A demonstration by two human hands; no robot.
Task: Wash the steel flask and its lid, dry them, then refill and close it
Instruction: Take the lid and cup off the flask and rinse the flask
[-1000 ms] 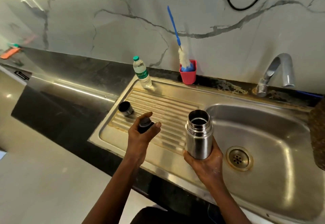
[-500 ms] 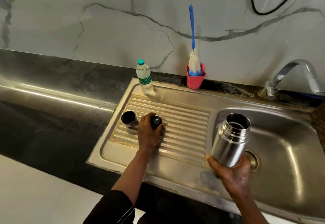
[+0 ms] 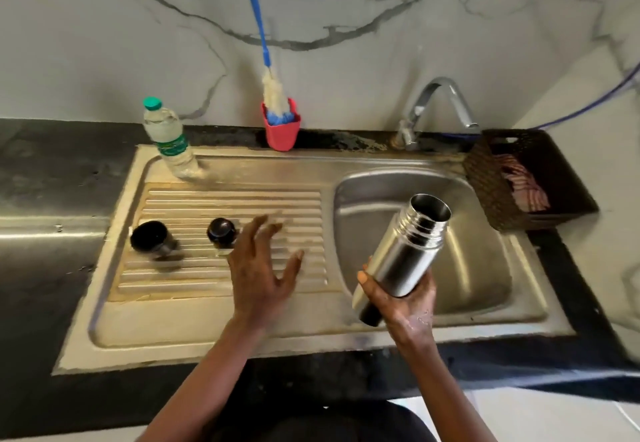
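On the drainboard (image 3: pixel 194 317), far left: 1 dark cap (image 3: pixel 150 239), mouth up, standing by itself.
Bottle (image 3: pixel 169 140): 1, clear plastic, green lid, at the drainboard's back-left corner, behind the cap.
Stopper (image 3: pixel 221 232): 1, dark, upright on the ribs, right of the cap and apart from it.
Left hand (image 3: pixel 263 268): fingers spread, gripping nothing, above the ribs just right of the stopper.
Brush (image 3: pixel 266 60): 1, blue handle, bristles down in 1 red holder (image 3: pixel 281 129) at the wall.
Flask (image 3: pixel 405 254): 1, steel, mouth open, tilted up and to the right over the left side of the basin (image 3: pixel 485 285).
Right hand (image 3: pixel 401 299): wrapped round the flask's lower body, holding it clear of the sink.
Tap (image 3: pixel 436 105): 1, behind the basin.
Basket (image 3: pixel 491 185): 1, dark, right of the basin, striped cloth (image 3: pixel 526 185) inside.
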